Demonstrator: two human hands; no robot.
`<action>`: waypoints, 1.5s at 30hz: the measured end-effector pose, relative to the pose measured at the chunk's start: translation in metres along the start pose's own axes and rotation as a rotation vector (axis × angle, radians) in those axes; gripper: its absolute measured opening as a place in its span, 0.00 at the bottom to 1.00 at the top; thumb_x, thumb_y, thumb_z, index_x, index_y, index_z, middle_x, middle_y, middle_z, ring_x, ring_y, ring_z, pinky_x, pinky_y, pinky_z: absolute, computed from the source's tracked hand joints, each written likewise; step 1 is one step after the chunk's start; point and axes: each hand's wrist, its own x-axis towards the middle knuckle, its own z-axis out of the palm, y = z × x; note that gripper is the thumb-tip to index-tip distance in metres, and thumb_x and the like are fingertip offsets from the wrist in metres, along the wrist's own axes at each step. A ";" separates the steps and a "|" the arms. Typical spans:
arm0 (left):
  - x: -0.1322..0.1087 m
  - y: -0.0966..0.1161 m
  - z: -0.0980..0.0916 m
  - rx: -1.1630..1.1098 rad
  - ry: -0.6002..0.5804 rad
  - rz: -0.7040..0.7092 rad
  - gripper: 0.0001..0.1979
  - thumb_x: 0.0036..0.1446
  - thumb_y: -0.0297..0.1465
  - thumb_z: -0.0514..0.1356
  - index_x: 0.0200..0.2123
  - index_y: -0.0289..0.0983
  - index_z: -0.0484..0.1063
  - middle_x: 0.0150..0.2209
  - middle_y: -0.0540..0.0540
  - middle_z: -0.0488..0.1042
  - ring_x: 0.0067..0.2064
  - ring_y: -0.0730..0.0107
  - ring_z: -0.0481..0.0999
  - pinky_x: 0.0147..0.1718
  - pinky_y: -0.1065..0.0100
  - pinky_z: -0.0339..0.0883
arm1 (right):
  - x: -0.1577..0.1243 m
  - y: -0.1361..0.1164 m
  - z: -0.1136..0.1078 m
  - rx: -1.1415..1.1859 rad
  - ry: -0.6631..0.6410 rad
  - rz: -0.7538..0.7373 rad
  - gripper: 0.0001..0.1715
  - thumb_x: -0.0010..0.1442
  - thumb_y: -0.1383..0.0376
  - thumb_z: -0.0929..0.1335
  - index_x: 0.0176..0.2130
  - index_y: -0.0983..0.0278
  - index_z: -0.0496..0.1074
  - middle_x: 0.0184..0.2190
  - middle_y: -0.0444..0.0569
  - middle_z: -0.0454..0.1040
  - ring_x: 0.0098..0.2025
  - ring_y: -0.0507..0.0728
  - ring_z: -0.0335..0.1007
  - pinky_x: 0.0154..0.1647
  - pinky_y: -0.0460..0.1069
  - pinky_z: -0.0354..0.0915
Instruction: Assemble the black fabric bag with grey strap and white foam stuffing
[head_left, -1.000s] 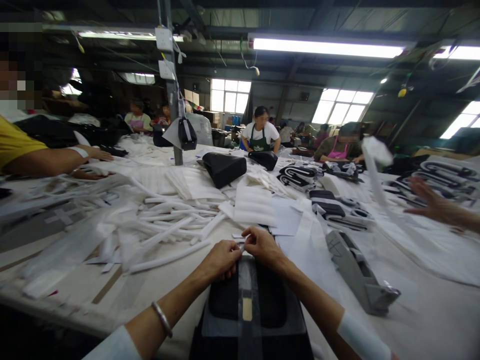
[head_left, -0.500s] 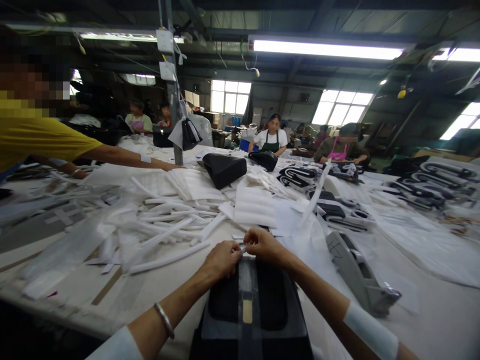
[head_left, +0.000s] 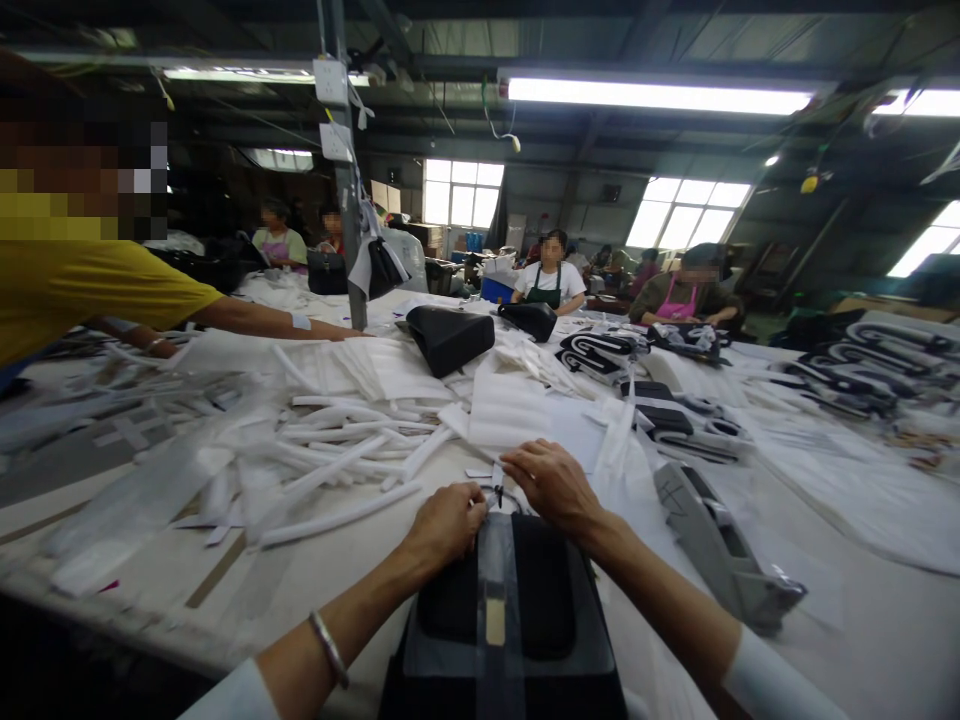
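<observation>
A black bag lies on the table in front of me, its near end cut off by the frame. Down its middle runs a clear plastic strip with a small beige patch under it. At the bag's top, a thin loop and a small dark fastening show between my hands. My left hand is closed at the left of this loop; what its fingertips grip is hidden. Raised just above the loop's right side, my right hand has its fingers stretched out, close to a small white tag.
White foam strips and foam sheets lie beyond my hands. A grey tape dispenser stands at the right. Farther off are black bags and a metal post. At left, a person in yellow reaches across.
My right hand has lifted off the loop and its fingers have straightened, baring the loop and dark fastening. My left hand stays nearly in place. The person in yellow has leaned slightly rightward.
</observation>
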 end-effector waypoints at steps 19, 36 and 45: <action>0.006 -0.009 -0.005 0.050 -0.064 -0.071 0.09 0.60 0.33 0.51 0.35 0.36 0.69 0.18 0.52 0.71 0.16 0.74 0.68 0.16 0.76 0.60 | -0.005 0.019 0.034 0.113 0.043 -0.176 0.09 0.62 0.59 0.69 0.39 0.61 0.74 0.36 0.48 0.78 0.42 0.56 0.72 0.62 0.58 0.54; 0.013 -0.002 -0.012 -0.142 -0.152 -0.174 0.08 0.57 0.33 0.54 0.28 0.35 0.67 0.16 0.54 0.68 0.13 0.78 0.63 0.14 0.77 0.54 | 0.016 0.014 0.044 0.009 -0.226 -0.368 0.20 0.62 0.58 0.69 0.52 0.61 0.71 0.55 0.52 0.72 0.61 0.60 0.61 0.68 0.62 0.45; 0.003 0.005 -0.020 -0.556 -0.265 -0.328 0.08 0.54 0.32 0.55 0.31 0.32 0.70 0.21 0.51 0.72 0.18 0.80 0.68 0.13 0.79 0.48 | 0.006 -0.003 0.049 -0.157 -0.167 -0.363 0.14 0.64 0.74 0.62 0.44 0.65 0.74 0.44 0.53 0.78 0.50 0.57 0.73 0.68 0.59 0.47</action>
